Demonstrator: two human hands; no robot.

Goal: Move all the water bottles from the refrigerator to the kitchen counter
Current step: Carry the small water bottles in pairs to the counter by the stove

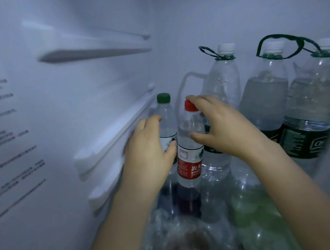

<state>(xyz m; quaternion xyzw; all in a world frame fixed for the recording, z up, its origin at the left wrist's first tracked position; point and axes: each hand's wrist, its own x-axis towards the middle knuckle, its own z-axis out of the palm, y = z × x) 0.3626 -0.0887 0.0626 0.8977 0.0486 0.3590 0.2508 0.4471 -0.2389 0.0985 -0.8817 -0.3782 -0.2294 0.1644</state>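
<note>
Inside the refrigerator, a small water bottle with a red cap and red label stands on the glass shelf. My right hand curls round its neck, index finger over the cap and thumb on its side. Just behind on the left stands a small green-capped bottle; my left hand wraps round its body. Three large clear bottles with white caps and green carry straps stand behind: one in the middle, two at the right.
The fridge's left wall carries shelf rails and a printed sticker. A white jug handle shows behind the small bottles. Under the glass shelf lie bagged items and green produce. The right wall ledge sits close to the large bottles.
</note>
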